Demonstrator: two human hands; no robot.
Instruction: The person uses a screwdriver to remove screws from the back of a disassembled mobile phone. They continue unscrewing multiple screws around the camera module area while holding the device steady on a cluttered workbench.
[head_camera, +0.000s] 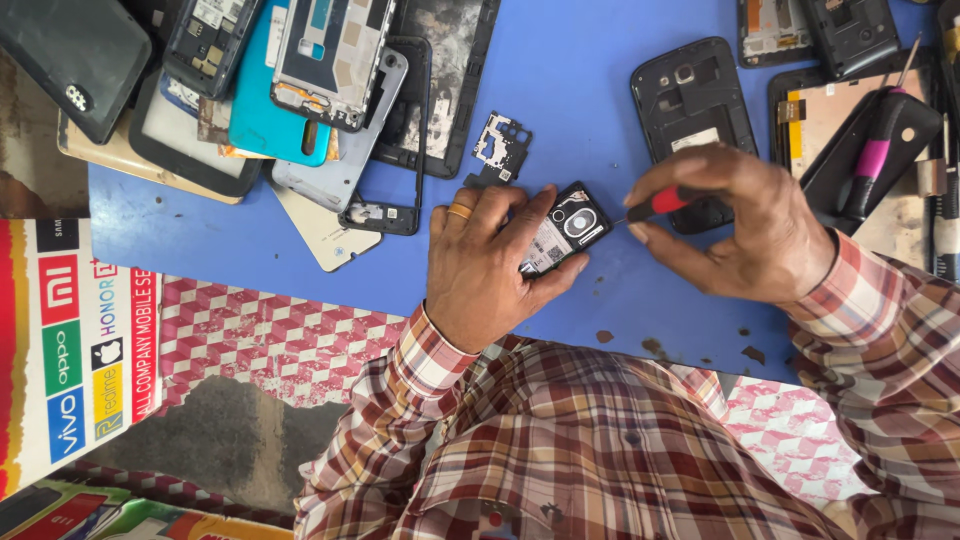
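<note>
- Left hand (480, 265): closed around a small opened phone (562, 232), fingers wrapped over its near end, thumb pressed along its lower edge. A ring sits on one finger.
- Opened phone: held just above the blue work surface (580, 90), internals and round camera module facing up, tilted toward the right hand.
- Right hand (745, 230): pinched shut on a red-handled screwdriver (662, 203), thumb and forefinger gripping the handle. The metal tip points left and meets the phone's upper right corner.
- Just beyond the left hand's fingertips: a small loose black inner frame piece (498, 145) lying flat on the surface.
- Directly behind the right hand: a dark phone back shell (692, 100), partly covered by the knuckles.
- Well beyond the left hand, to its left: a heap of phone frames and back covers (300, 90), overlapping one another, one teal.
- Beyond the right hand, to its right: a black tool with pink grip (872, 155) resting on dismantled parts.
- Both wrists wear plaid shirt sleeves (850, 290).
</note>
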